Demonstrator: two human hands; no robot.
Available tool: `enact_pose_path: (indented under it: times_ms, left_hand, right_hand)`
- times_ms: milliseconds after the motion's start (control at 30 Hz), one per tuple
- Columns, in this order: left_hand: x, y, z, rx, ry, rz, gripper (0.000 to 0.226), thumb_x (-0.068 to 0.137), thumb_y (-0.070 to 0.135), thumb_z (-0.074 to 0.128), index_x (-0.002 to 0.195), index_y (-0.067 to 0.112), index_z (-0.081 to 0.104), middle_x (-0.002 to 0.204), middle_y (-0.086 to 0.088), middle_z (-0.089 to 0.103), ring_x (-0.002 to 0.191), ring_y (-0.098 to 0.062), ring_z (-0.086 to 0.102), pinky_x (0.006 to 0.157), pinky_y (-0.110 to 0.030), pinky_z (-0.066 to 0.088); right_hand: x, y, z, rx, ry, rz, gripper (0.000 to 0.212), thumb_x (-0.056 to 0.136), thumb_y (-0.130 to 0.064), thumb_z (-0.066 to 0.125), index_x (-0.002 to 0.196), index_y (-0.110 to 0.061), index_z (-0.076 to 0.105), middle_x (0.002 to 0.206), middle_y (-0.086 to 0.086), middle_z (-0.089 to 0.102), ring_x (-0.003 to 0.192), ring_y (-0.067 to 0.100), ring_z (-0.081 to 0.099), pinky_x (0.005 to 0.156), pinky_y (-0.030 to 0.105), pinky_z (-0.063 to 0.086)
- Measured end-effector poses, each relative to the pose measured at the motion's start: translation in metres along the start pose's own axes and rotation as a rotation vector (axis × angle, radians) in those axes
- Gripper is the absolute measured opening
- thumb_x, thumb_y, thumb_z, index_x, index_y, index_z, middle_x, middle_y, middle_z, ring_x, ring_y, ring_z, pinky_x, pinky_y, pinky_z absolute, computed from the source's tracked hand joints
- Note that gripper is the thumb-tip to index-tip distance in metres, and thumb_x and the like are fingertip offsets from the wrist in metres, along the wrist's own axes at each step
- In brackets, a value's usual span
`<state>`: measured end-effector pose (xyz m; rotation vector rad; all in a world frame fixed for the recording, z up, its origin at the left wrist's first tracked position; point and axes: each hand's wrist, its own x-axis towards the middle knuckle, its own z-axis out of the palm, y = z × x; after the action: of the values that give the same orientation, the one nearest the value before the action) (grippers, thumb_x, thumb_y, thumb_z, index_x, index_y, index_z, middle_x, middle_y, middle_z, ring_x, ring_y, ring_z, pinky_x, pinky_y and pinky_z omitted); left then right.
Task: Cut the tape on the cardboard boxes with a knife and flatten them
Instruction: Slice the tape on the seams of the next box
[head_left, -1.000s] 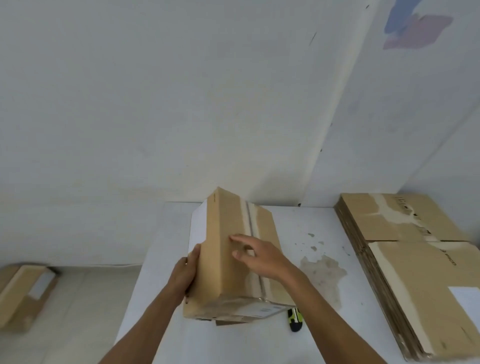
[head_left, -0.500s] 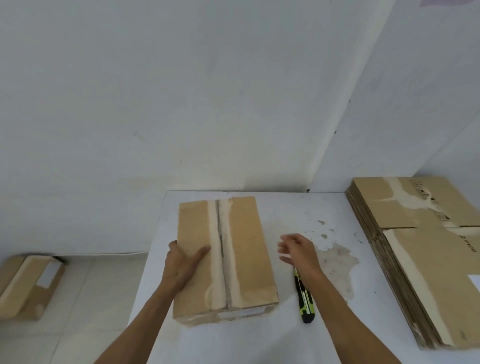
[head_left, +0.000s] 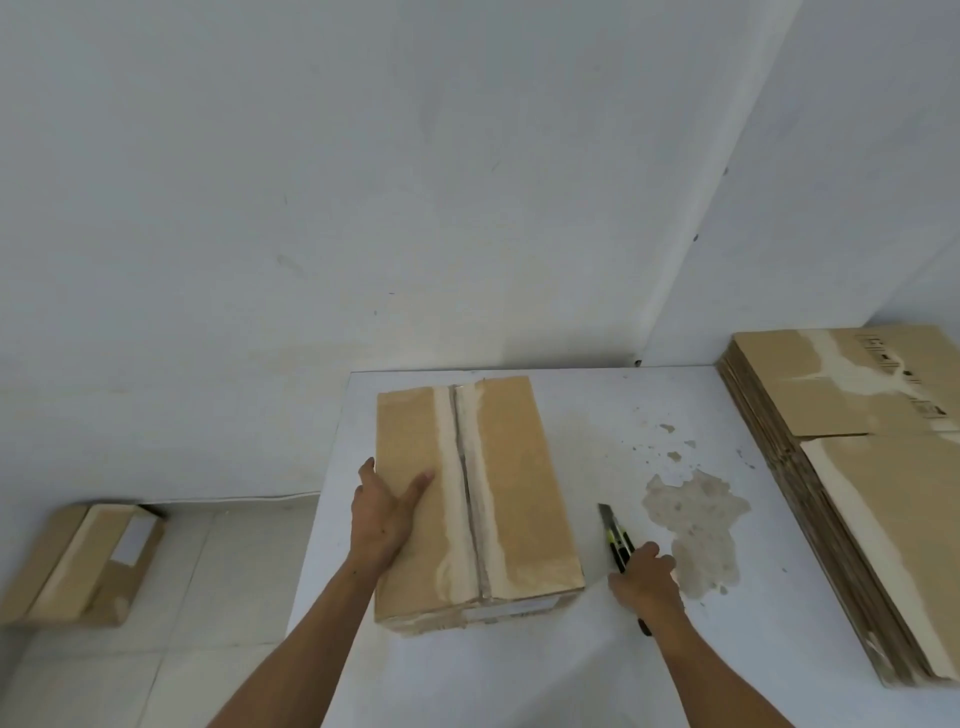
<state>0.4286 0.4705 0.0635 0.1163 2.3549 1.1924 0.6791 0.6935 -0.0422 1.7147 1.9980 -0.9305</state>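
Observation:
A closed cardboard box lies flat on the white table, its taped centre seam facing up and running away from me. My left hand rests flat on the box's left part, fingers straight over the top and thumb at the left edge. To the right of the box lies a black-and-yellow utility knife with its blade out, pointing away. My right hand covers the knife's handle, fingers curled round it.
A stack of flattened cardboard boxes fills the table's right side. A worn, stained patch marks the tabletop beside the knife. Another taped box sits on the tiled floor at left. White walls meet in a corner behind the table.
The box was tipped from its edge onto its broad face, seam up. My right hand left the box, moved right and came down onto the knife. My left hand stays on the box.

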Motion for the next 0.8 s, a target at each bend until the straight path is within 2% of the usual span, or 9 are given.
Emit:
enact_pose_path:
  times_ms: [167,300,367,433,467,533,633,700,800]
  left_hand:
    - [-0.013,-0.001,0.015,-0.119,0.018,-0.084,0.103,0.081,0.073,0.067,0.156,0.018,0.023,0.140,-0.014,0.055,0.119,-0.037,0.059,0.101,-0.056,0.052]
    - [-0.018,0.011,0.034,-0.064,-0.107,-0.176,0.094,0.082,0.071,0.067,0.141,0.012,0.023,0.134,-0.016,0.053,0.109,-0.038,0.063,0.085,-0.056,0.060]
    - [-0.017,0.023,0.039,-0.074,-0.288,-0.275,0.098,0.085,0.064,0.071,0.144,0.014,0.009,0.132,-0.018,0.057,0.093,-0.039,0.072,0.073,-0.052,0.064]
    - [-0.012,0.032,0.042,-0.044,-0.387,-0.296,0.122,0.084,0.059,0.076,0.151,0.014,-0.016,0.140,-0.023,0.053,0.090,-0.039,0.075,0.077,-0.048,0.064]
    - [-0.009,0.037,0.043,0.015,-0.349,-0.247,0.138,0.079,0.059,0.081,0.151,0.012,-0.027,0.149,-0.025,0.042,0.106,-0.041,0.071,0.082,-0.049,0.062]
    - [0.002,0.049,0.043,0.294,-0.173,-0.058,0.163,0.064,0.068,0.087,0.149,0.009,-0.038,0.162,-0.024,0.009,0.143,-0.048,0.035,0.106,-0.057,0.047]
    - [0.025,0.063,0.038,0.623,-0.096,0.210,0.162,0.059,0.083,0.077,0.153,0.015,-0.037,0.169,-0.015,-0.018,0.157,-0.040,-0.009,0.125,-0.060,0.009]
    - [0.042,0.067,0.034,0.745,-0.155,0.291,0.148,0.062,0.089,0.068,0.160,0.024,-0.023,0.171,-0.011,-0.004,0.158,-0.036,-0.002,0.123,-0.063,0.006]
    - [0.053,0.070,0.031,0.815,-0.176,0.310,0.123,0.066,0.092,0.060,0.161,0.033,0.008,0.152,-0.005,0.034,0.143,-0.033,0.032,0.116,-0.060,0.028]
  right_hand:
    - [0.001,-0.028,-0.045,0.436,0.139,-0.087,0.036,0.094,-0.017,0.063,0.120,-0.009,0.040,0.092,0.017,0.062,0.079,0.035,0.070,0.072,0.054,0.062]
    - [-0.014,-0.069,-0.097,0.438,0.344,-0.258,0.029,0.091,-0.018,0.060,0.111,-0.022,0.041,0.083,0.011,0.066,0.072,0.033,0.068,0.063,0.052,0.060]
    - [-0.022,-0.089,-0.117,0.351,0.434,-0.355,0.030,0.091,-0.019,0.060,0.114,-0.024,0.040,0.084,0.008,0.061,0.073,0.031,0.062,0.063,0.044,0.055]
    - [-0.030,-0.107,-0.129,0.298,0.467,-0.457,0.032,0.094,-0.022,0.059,0.118,-0.028,0.040,0.083,0.005,0.060,0.072,0.029,0.060,0.060,0.038,0.049]
    - [-0.036,-0.114,-0.133,0.272,0.462,-0.501,0.031,0.095,-0.026,0.059,0.120,-0.030,0.041,0.084,0.004,0.061,0.073,0.028,0.060,0.061,0.037,0.047]
    - [-0.045,-0.126,-0.134,0.215,0.425,-0.571,0.025,0.099,-0.040,0.056,0.119,-0.033,0.044,0.086,0.002,0.062,0.075,0.028,0.061,0.064,0.036,0.046]
    - [-0.054,-0.134,-0.126,0.145,0.331,-0.613,0.025,0.102,-0.060,0.041,0.104,-0.035,0.046,0.082,-0.001,0.063,0.073,0.023,0.062,0.063,0.036,0.048]
    - [-0.057,-0.134,-0.117,0.124,0.254,-0.665,0.028,0.104,-0.060,0.036,0.097,-0.035,0.045,0.079,-0.002,0.063,0.071,0.020,0.063,0.062,0.039,0.051]
    - [-0.058,-0.134,-0.105,0.124,0.073,-0.731,0.012,0.105,-0.042,0.041,0.100,-0.031,0.045,0.079,0.007,0.066,0.066,0.023,0.067,0.064,0.046,0.057]
